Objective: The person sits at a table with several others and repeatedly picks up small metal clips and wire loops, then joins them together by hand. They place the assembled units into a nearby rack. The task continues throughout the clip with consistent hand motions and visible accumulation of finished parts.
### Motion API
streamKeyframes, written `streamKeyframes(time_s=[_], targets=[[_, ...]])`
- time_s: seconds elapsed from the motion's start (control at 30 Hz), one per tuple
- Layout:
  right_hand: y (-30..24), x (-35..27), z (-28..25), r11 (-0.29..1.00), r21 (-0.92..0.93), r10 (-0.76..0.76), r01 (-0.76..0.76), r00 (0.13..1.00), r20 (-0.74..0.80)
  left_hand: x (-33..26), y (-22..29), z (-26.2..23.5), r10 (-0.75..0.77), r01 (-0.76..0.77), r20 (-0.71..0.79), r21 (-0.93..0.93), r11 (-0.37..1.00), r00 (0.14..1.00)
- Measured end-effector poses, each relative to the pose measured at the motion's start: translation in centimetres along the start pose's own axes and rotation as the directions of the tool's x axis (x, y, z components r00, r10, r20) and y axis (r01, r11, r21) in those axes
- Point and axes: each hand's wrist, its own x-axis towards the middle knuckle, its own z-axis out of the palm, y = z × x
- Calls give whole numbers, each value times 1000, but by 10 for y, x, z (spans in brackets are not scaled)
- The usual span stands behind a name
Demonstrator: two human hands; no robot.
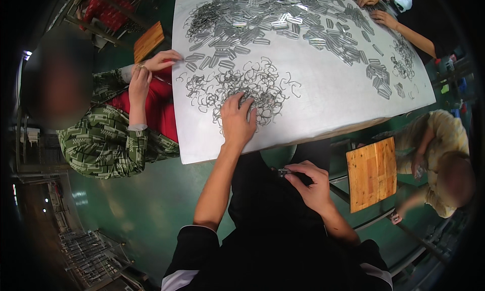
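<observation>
On the white table (303, 109) my left hand (237, 120) reaches into a loose pile of bent wire hooks (262, 86). Its fingers are apart and touch the hooks; no held piece shows between them. Over my lap, below the table edge, my right hand (313, 186) pinches a small metal piece (283, 173) between thumb and fingers. The piece looks like a slotted metal plate, too small to make out fully. Farther back lies a wide heap of flat, slotted metal plates (242, 21).
A person in a green patterned top (108, 144) sits at the left, hands at the table's edge. Another person's hands (386, 19) work at the far right. A wooden stool (372, 174) stands right of me, near a person in light clothing (449, 134).
</observation>
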Motion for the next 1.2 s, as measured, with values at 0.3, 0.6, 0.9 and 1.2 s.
streamKeyframes(time_s=[0.3,0.6,0.9,1.2], targets=[[7,3,-4,999,15,35,-35,999,-30,-7,-9,1,-40,32,99,87,996,994],[3,9,0,1000,4,8,-9,1000,26,-33,-3,-7,-28,23,86,53,998,996],[-2,5,1,1000,-4,-12,12,999,38,31,-7,10,125,-129,150,18,991,981],[-4,-1,-8,999,-14,34,-34,999,-8,49,-26,12,119,-112,246,-42,993,962]])
